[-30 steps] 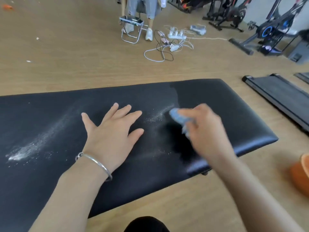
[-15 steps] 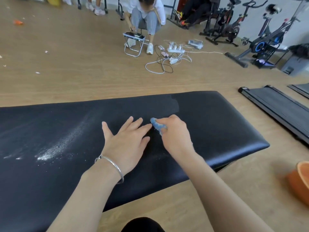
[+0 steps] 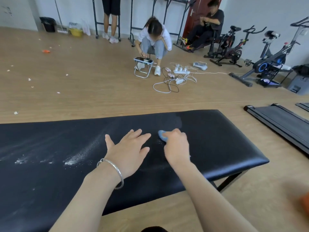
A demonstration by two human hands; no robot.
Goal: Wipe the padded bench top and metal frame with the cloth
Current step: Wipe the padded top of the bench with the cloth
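Note:
The black padded bench top [image 3: 222,139] stretches across the lower half of the view, with a black metal frame leg [image 3: 229,180] showing under its right end. White powder [image 3: 75,160] streaks the left part of the pad. My right hand [image 3: 176,146] grips a small blue cloth [image 3: 161,136] and presses it on the pad near the middle. My left hand [image 3: 128,150] rests flat on the pad just left of the cloth, fingers spread, a silver bangle on its wrist.
A treadmill deck [image 3: 280,123] lies on the wooden floor to the right, and a blurred orange object [image 3: 304,203] sits at the right edge. Beyond the bench are a folding stool [image 3: 143,67], tangled power strips [image 3: 177,76], exercise bikes [image 3: 267,64] and three people.
My right hand swept the cloth leftward across the pad to beside my left hand, clearing powder there. The camera tilted up, showing more of the room.

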